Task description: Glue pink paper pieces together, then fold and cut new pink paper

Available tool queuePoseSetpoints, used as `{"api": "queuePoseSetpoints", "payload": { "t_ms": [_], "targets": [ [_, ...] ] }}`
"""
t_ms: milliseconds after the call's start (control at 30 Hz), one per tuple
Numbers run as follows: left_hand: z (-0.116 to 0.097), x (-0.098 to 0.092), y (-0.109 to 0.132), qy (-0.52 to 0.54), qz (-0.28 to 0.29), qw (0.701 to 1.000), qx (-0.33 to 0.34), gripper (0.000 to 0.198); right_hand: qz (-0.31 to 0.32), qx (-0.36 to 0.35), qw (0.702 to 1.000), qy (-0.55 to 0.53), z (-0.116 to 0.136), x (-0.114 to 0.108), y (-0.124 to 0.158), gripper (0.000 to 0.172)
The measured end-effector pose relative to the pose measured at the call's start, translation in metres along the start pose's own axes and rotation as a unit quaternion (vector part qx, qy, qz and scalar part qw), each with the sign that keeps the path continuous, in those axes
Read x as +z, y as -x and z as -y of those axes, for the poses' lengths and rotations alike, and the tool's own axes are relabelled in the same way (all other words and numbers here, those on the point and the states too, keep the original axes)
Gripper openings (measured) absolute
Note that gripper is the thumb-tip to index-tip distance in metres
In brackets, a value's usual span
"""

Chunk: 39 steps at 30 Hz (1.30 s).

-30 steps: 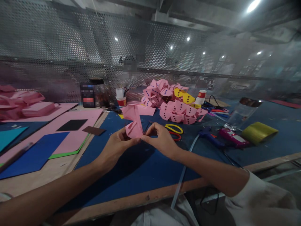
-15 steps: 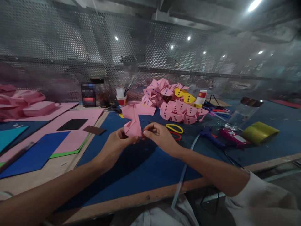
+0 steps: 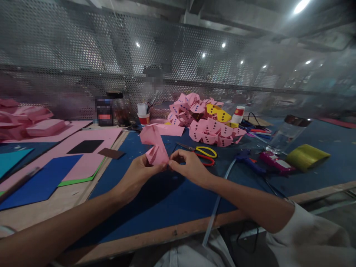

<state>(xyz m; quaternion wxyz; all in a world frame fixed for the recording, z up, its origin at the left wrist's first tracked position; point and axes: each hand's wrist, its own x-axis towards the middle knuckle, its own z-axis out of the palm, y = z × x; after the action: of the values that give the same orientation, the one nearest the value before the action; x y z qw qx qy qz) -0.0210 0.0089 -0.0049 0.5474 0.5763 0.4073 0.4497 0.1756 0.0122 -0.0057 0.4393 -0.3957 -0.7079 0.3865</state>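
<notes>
A folded pink paper piece stands up between my hands over the blue table mat. My left hand grips its lower left edge between thumb and fingers. At the lower right corner of the paper, my right hand pinches with thumb and index finger. Just beyond my right hand lie scissors with yellow and red handles. Behind the held piece is a flat pink sheet. A pile of folded pink papers with dark dots rises at the back.
At right are a blue glue gun, a magenta tool, a yellow roll and a clear jar. Coloured sheets lie at left. Paper cups and a dark jar stand at the back.
The pink paper piece has tilted a little to the left and dropped slightly. My right hand has shifted slightly lower, and more of the scissor blades shows.
</notes>
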Motion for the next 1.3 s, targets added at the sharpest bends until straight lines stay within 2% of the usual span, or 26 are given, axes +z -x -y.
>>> {"api": "queuePoseSetpoints", "payload": {
  "t_ms": [133,267,567,800,1100,1300],
  "targets": [
    [-0.0019,-0.0001,0.0005,-0.040,-0.003,0.999,-0.003,0.022,0.001,-0.004,1.000,0.002,0.0015,0.0006,0.0010,0.008],
    [-0.0054,0.0016,0.0017,-0.080,0.000,0.997,0.002,0.023,0.004,-0.010,1.000,0.025,0.0020,0.0008,0.0018,0.007],
    [-0.0046,0.0037,0.0015,-0.088,-0.022,0.996,-0.009,0.022,0.017,-0.075,0.984,0.158,-0.0001,0.0024,0.0074,0.007],
    [-0.0009,-0.0001,0.0020,-0.128,-0.003,0.992,0.010,0.023,0.025,-0.073,0.986,0.147,0.0056,0.0013,0.0083,0.010],
    [-0.0047,0.0026,0.0029,-0.119,-0.013,0.993,0.014,0.021,0.050,-0.041,0.987,0.147,0.0051,0.0000,0.0079,0.017],
    [-0.0007,0.0011,0.0021,-0.122,0.008,0.992,0.018,0.021,0.047,-0.045,0.988,0.141,0.0070,0.0016,0.0090,0.015]
  ]
}}
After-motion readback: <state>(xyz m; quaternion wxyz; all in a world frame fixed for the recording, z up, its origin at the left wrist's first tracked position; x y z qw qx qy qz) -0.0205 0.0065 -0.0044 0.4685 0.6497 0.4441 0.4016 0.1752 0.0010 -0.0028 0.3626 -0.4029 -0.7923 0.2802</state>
